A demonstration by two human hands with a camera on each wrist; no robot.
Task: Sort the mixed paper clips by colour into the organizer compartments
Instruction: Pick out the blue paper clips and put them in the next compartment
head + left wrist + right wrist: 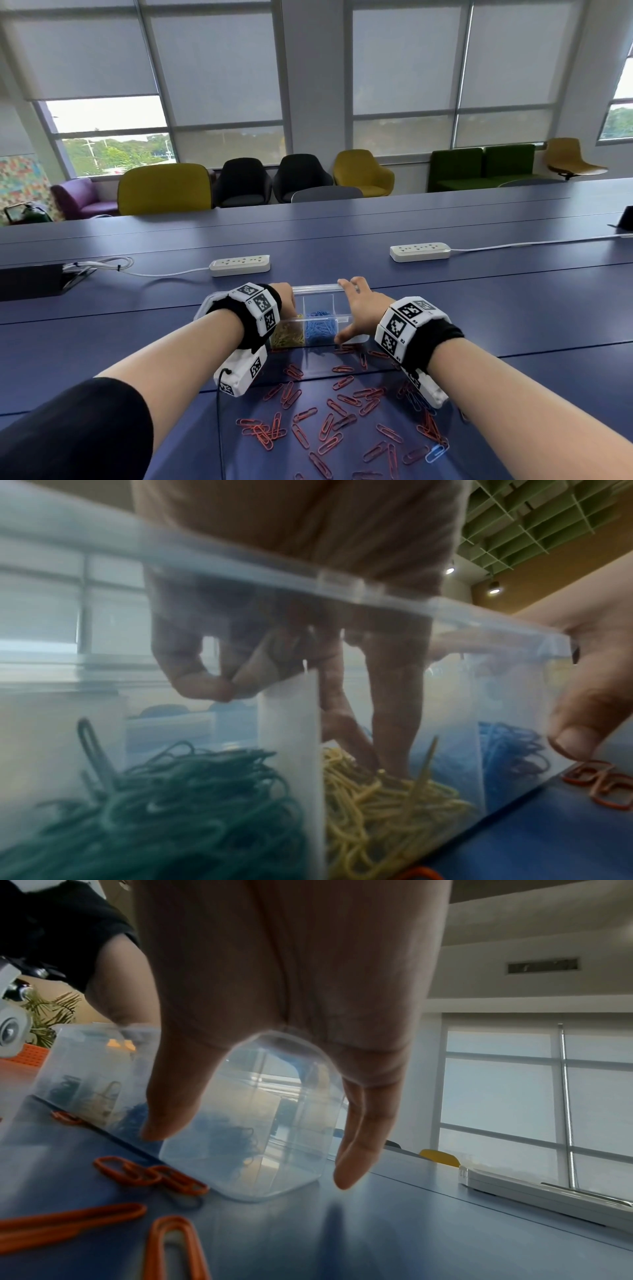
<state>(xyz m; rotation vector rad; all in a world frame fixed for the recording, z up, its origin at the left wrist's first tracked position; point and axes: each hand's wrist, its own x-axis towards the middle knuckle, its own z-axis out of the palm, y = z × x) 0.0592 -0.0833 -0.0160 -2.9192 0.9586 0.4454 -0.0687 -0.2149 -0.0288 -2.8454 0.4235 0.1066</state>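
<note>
A: How many of each?

B: One clear plastic organizer (318,320) on the blue table (479,308), set back from the near edge, about mid-width. Four compartments can be made out: green clips (154,804), yellow clips (287,335), blue clips (320,329), and one at the right end whose contents are hidden by the right hand. Red clips (329,421) lie loose between the box and the near edge, several dozen, too tangled to count. One stray blue clip (435,454) sits among them toward the right.

A: And the hands?

B: The right hand (359,308) spans the box's right end from above, thumb down the near wall, fingers down the far wall, gripping it. The left hand (286,299) reaches into the box from above; through the wall, two fingers (387,710) point straight down into the yellow pile and thumb and another finger meet tip to tip. Whether they pinch a clip I cannot tell.

A: What is hard to see?

B: The green pile is covered by the left wristband from overhead. The box walls are cloudy, the corners rounded. The clips are coated wire loops.

A: Anything else?

B: Two white power strips (239,265) further back, and chairs (164,188) along the windows.
</note>
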